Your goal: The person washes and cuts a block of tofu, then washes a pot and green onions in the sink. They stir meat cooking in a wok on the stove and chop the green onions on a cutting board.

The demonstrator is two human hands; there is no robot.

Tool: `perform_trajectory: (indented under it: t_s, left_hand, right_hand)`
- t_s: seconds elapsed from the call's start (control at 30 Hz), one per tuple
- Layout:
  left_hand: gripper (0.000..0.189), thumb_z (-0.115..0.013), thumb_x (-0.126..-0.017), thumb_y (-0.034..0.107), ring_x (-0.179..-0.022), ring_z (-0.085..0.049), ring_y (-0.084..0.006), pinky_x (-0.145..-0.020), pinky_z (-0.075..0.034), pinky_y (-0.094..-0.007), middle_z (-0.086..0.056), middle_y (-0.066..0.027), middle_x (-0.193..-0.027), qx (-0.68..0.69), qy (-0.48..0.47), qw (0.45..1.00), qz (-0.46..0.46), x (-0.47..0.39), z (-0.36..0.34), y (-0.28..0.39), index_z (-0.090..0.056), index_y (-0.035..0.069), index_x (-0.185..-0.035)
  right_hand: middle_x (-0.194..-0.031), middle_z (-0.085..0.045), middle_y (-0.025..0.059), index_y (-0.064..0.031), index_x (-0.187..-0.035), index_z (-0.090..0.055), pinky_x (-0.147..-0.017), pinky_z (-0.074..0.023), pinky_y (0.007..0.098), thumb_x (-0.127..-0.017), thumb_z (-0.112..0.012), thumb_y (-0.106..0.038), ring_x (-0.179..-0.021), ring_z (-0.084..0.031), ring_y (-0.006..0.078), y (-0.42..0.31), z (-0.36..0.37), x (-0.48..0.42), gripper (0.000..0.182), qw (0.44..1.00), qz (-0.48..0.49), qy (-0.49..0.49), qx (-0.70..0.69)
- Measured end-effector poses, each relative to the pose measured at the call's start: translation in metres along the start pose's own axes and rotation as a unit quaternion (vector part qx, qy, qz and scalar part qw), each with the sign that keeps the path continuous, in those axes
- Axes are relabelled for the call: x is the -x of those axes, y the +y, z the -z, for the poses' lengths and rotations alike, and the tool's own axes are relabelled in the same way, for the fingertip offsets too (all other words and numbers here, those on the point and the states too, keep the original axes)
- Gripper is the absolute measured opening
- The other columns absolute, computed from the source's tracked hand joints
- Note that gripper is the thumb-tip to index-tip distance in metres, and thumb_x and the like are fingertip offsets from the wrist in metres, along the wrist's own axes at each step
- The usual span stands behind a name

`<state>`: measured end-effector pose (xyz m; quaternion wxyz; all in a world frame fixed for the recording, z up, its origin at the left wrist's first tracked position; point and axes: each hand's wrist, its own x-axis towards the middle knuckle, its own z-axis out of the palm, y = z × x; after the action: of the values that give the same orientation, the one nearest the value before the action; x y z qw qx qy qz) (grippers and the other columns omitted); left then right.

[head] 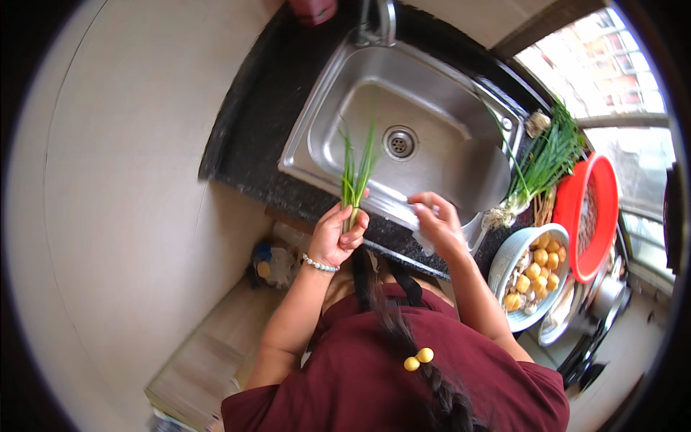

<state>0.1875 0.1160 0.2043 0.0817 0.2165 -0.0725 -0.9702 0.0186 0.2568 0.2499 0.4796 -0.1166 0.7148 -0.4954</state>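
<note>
My left hand point(341, 232) grips a small bunch of green onions point(353, 186), their leaves pointing up over the near rim of a stainless steel sink point(351, 92). At the sink's near right edge is my right hand point(440, 218), blurred, with its fingers curled; whitish material shows beside it, and whether the fingers hold it I cannot tell. A larger bunch of green onions point(545, 162) with roots lies on the black counter right of the sink. One long leaf from it hangs over the sink's rim.
A garlic bulb point(537, 123) lies by the larger bunch. Farther right stand a red plastic basin point(571, 227) and a pale blue basket point(502, 270) of peeled yellowish pieces and mushrooms. A faucet point(386, 24) rises behind the sink; a window is at the right.
</note>
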Motion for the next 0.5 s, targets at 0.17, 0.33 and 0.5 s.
perform_trajectory:
  t_s: [0.17, 0.33, 0.5]
  left_hand:
    - [0.037, -0.038, -0.09, 0.021, -0.037, -0.033, -0.0079, -0.035, -0.025, -0.0184, -0.058, -0.0147, -0.071, 0.014, 0.086, 0.993, -0.086, 0.056, 0.006, -0.037, -0.039, 0.011, -0.125]
    - [0.035, -0.037, -0.088, 0.018, -0.036, -0.033, -0.0072, -0.034, -0.025, -0.0184, -0.058, -0.0187, -0.072, 0.022, 0.11, 0.98, -0.163, 0.134, 0.022, -0.056, -0.041, 0.01, -0.122]
    - [0.033, -0.041, -0.084, 0.017, -0.034, -0.03, -0.0058, -0.033, -0.023, -0.0184, -0.059, -0.0188, -0.071, 0.019, 0.146, 0.953, -0.265, 0.231, 0.047, -0.07, -0.044, 0.0, -0.112]
  right_hand:
    - [-0.071, -0.061, 0.0085, -0.0031, -0.093, -0.061, -0.062, -0.0446, 0.0309, -0.078, -0.059, -0.017, -0.064, -0.057, 0.0164, -0.014, -0.074, -0.002, 0.02, 0.937, 0.092, -0.264, 0.21]
    - [-0.066, -0.058, 0.0071, -0.002, -0.083, -0.058, -0.057, -0.0431, 0.0291, -0.081, -0.057, -0.015, -0.058, -0.053, 0.0144, 0.014, -0.121, 0.023, 0.013, 0.927, 0.178, -0.247, 0.221]
    - [-0.069, -0.05, -0.0025, -0.0058, -0.081, -0.051, -0.046, -0.0274, 0.0171, -0.088, -0.05, -0.017, -0.051, -0.036, 0.0018, 0.032, -0.172, 0.059, 0.013, 0.947, 0.076, -0.313, 0.001]
